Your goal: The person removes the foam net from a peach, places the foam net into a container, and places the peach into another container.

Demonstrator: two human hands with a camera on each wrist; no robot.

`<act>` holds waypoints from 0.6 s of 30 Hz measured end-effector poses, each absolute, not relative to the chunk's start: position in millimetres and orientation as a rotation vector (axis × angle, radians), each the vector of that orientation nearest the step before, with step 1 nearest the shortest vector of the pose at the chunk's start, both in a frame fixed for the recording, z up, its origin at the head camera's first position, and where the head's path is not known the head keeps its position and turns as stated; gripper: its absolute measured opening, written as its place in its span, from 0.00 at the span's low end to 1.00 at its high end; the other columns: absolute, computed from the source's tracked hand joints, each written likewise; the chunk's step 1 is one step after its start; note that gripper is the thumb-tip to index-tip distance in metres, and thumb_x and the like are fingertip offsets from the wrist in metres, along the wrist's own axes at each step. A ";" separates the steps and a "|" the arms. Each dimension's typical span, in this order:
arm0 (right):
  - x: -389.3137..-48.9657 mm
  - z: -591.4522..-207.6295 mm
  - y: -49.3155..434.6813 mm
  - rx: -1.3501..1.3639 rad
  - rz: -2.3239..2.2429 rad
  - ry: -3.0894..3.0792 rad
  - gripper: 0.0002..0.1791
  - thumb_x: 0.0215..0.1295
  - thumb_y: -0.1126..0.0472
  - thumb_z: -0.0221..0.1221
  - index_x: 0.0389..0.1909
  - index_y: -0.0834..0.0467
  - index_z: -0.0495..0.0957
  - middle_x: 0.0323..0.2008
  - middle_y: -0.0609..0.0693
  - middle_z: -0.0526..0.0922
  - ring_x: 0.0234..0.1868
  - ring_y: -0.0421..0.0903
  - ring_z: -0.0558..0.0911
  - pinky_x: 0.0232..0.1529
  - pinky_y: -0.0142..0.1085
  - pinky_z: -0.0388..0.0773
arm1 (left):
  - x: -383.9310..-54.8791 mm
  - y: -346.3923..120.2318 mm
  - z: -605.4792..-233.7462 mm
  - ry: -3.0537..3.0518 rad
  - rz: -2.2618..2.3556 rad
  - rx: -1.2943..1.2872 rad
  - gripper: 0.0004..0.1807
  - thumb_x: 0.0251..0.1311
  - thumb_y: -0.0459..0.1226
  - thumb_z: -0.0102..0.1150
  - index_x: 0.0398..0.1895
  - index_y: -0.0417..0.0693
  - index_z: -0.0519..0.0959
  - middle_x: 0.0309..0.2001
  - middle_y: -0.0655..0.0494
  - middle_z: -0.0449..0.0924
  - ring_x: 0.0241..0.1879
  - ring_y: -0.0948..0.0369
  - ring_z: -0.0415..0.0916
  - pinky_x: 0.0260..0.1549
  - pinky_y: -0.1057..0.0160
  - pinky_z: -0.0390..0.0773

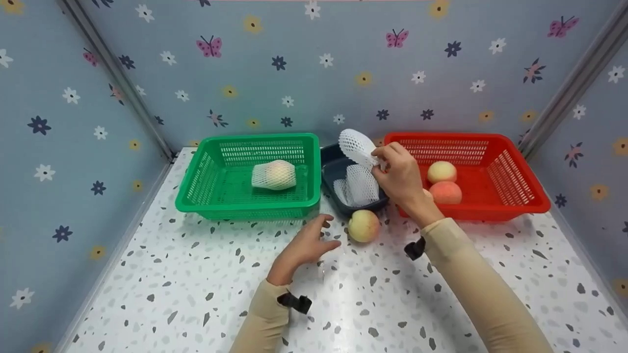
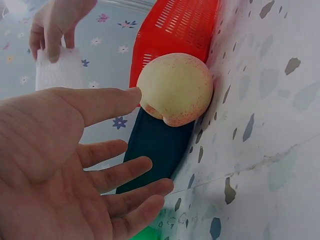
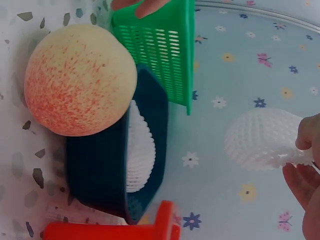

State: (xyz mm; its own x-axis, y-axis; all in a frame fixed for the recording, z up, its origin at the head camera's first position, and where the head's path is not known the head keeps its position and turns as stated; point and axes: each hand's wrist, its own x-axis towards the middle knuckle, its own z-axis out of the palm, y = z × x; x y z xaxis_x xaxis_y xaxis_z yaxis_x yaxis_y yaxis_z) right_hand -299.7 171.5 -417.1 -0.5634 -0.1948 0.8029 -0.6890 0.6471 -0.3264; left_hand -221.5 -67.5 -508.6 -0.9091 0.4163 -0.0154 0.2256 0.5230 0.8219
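My right hand point(image 1: 401, 172) pinches one end of a white foam fruit net point(image 1: 357, 146) above the dark blue bin point(image 1: 338, 203). More foam nets point(image 1: 363, 186) lie inside that bin. A yellow-pink peach point(image 1: 363, 226) sits on the table just in front of the bin. To its left my left hand point(image 1: 305, 243) reaches out with fingers spread and nothing held. In the left wrist view the thumb tip overlaps the edge of the peach point(image 2: 175, 90). The right wrist view shows the raised net point(image 3: 265, 139) hanging from thumb and fingers.
A green basket point(image 1: 248, 212) at left holds a peach in a foam net point(image 1: 274, 175). The red basket point(image 1: 495, 211) at right contains bare peaches point(image 1: 442, 172), partly hidden by the right wrist. Flower-patterned walls point(image 1: 304, 63) enclose the speckled table point(image 1: 186, 294) at back and sides.
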 end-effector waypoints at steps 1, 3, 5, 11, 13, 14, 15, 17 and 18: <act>-302.8 -419.7 169.9 0.687 0.817 -2.102 0.13 0.44 0.77 0.62 0.32 0.63 0.80 0.30 0.55 0.77 0.30 0.47 0.77 0.30 0.36 0.75 | -221.3 -68.3 -508.0 2.549 1.335 0.552 0.32 0.61 0.39 0.63 0.66 0.40 0.64 0.58 0.39 0.69 0.57 0.42 0.70 0.54 0.47 0.70; -307.6 -424.2 166.5 0.687 0.803 -2.110 0.11 0.44 0.77 0.62 0.30 0.63 0.80 0.30 0.54 0.77 0.29 0.47 0.76 0.29 0.36 0.74 | -221.1 -69.9 -507.2 2.539 1.344 0.561 0.32 0.62 0.39 0.62 0.67 0.39 0.63 0.59 0.39 0.69 0.58 0.42 0.69 0.54 0.47 0.70; -311.9 -428.5 163.6 0.695 0.788 -2.121 0.11 0.43 0.77 0.62 0.29 0.62 0.80 0.30 0.54 0.77 0.29 0.48 0.75 0.29 0.37 0.74 | -220.4 -70.2 -506.9 2.528 1.356 0.568 0.32 0.63 0.39 0.62 0.67 0.39 0.63 0.60 0.38 0.68 0.58 0.42 0.69 0.54 0.47 0.70; -322.9 -441.0 152.3 0.732 0.730 -2.188 0.09 0.45 0.76 0.62 0.28 0.62 0.80 0.29 0.54 0.77 0.31 0.50 0.76 0.33 0.39 0.75 | -218.5 -69.2 -505.9 2.515 1.377 0.568 0.32 0.63 0.40 0.61 0.67 0.38 0.63 0.59 0.38 0.68 0.57 0.41 0.70 0.54 0.47 0.70; -326.2 -446.6 148.4 0.734 0.701 -2.224 0.07 0.47 0.75 0.62 0.28 0.62 0.80 0.30 0.54 0.77 0.33 0.50 0.78 0.35 0.39 0.77 | -217.6 -69.4 -506.0 2.516 1.381 0.564 0.31 0.64 0.40 0.61 0.66 0.39 0.63 0.59 0.38 0.69 0.57 0.41 0.70 0.54 0.47 0.70; -327.7 -449.5 146.8 0.735 0.690 -2.240 0.07 0.47 0.74 0.63 0.28 0.62 0.80 0.30 0.54 0.77 0.34 0.50 0.78 0.35 0.39 0.78 | -217.1 -69.5 -505.7 2.515 1.384 0.558 0.31 0.64 0.40 0.61 0.66 0.39 0.64 0.59 0.38 0.69 0.56 0.41 0.70 0.54 0.47 0.70; -329.4 -452.5 145.4 0.734 0.672 -2.258 0.07 0.48 0.74 0.63 0.28 0.61 0.80 0.30 0.53 0.77 0.35 0.50 0.78 0.35 0.40 0.78 | -216.7 -69.4 -505.3 2.515 1.388 0.556 0.30 0.64 0.40 0.61 0.66 0.39 0.64 0.58 0.37 0.69 0.56 0.41 0.71 0.54 0.47 0.70; -332.3 -458.2 143.3 0.737 0.643 -2.288 0.06 0.48 0.73 0.63 0.28 0.61 0.81 0.31 0.53 0.77 0.35 0.51 0.79 0.35 0.41 0.78 | -216.1 -69.0 -504.8 2.515 1.395 0.550 0.29 0.64 0.40 0.60 0.65 0.39 0.64 0.58 0.37 0.69 0.56 0.40 0.71 0.54 0.46 0.70; -333.5 -461.0 142.7 0.741 0.626 -2.309 0.07 0.48 0.74 0.63 0.28 0.61 0.81 0.31 0.53 0.77 0.35 0.51 0.79 0.35 0.42 0.78 | -215.9 -68.8 -504.8 2.517 1.398 0.549 0.29 0.64 0.40 0.60 0.65 0.39 0.64 0.58 0.37 0.69 0.55 0.41 0.71 0.54 0.46 0.70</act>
